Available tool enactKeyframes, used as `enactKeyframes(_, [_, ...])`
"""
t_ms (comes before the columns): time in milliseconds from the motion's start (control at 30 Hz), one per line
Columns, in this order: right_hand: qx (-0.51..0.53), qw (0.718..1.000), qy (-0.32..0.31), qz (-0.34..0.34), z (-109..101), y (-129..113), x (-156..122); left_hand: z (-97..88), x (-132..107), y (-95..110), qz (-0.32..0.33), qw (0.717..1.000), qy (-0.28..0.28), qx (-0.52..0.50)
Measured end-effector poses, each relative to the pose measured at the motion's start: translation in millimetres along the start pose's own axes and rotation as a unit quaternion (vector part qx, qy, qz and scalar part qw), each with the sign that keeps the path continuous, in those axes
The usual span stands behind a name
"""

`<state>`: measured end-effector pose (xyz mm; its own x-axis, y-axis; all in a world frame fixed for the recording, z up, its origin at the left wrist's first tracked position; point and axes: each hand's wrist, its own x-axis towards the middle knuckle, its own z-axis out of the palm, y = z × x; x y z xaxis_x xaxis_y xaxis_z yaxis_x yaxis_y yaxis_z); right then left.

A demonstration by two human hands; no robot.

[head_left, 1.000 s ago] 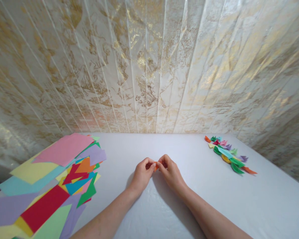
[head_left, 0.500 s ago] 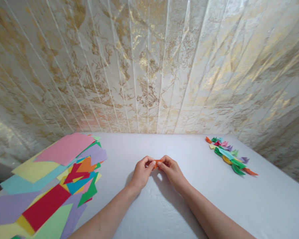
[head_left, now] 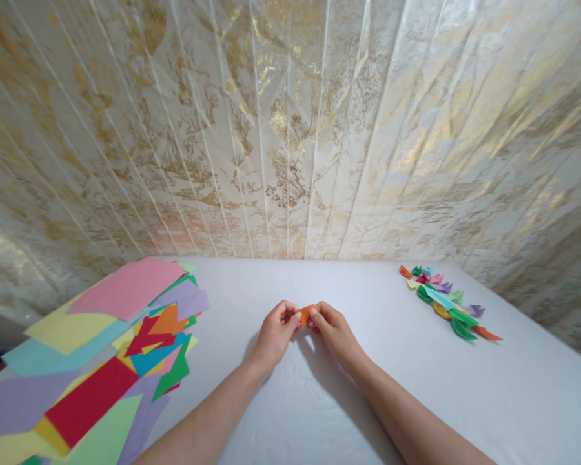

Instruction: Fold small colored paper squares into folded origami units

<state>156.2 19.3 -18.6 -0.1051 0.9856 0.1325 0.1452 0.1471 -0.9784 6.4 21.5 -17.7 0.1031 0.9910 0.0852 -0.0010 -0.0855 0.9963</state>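
A small folded orange paper piece (head_left: 305, 313) is pinched between both hands over the middle of the white table (head_left: 319, 400). My left hand (head_left: 275, 333) grips its left end with thumb and fingertips closed. My right hand (head_left: 333, 329) grips its right end the same way. Most of the paper is hidden by the fingers; only a small triangular tip shows between them.
A loose pile of coloured paper sheets and offcuts (head_left: 91, 361) covers the table's left side. A row of small folded paper pieces in several colours (head_left: 445, 302) lies at the back right. A gold-patterned shiny wall covering (head_left: 290, 129) rises behind the table.
Both hands have shifted slightly away from me with the orange piece, and more of it now shows as a raised triangular tip between the fingers.
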Motion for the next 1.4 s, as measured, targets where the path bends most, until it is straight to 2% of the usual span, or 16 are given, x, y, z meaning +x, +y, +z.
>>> enactKeyframes(200, [-0.026, 0.999, 0.002, -0.037, 0.5, -4.1, -2.2, 1.2, 0.5, 0.2, -0.007, 1.0, -0.024, -0.001])
enactKeyframes(367, [-0.07, 0.997, 0.017, -0.039, -1.4, -8.2, -3.1, 1.2, -1.2, 4.7, -0.012, 0.999, -0.043, 0.031])
enactKeyframes(633, [-0.08, 0.996, -0.011, -0.037, 1.0, -5.9, -5.3, -2.4, -1.6, 10.1, -0.042, 0.998, -0.014, -0.04])
enactKeyframes(900, [-0.1, 0.995, -0.016, -0.004, 4.3, -2.7, -5.8, -1.2, 0.3, 6.9, -0.044, 0.998, -0.003, -0.04])
enactKeyframes(1033, [-0.097, 0.995, -0.021, -0.02, 4.6, -4.6, -6.5, -2.7, 0.3, 6.6, -0.061, 0.997, 0.006, -0.057])
enactKeyframes(1300, [-0.091, 0.995, -0.051, 0.003, 4.4, -5.6, -8.4, -3.6, 0.5, 9.2, -0.063, 0.996, -0.004, -0.058])
enactKeyframes(1400, [-0.11, 0.994, -0.024, -0.01, 3.7, -4.4, -8.0, -4.3, 0.9, 10.0, -0.059, 0.997, -0.014, -0.057])
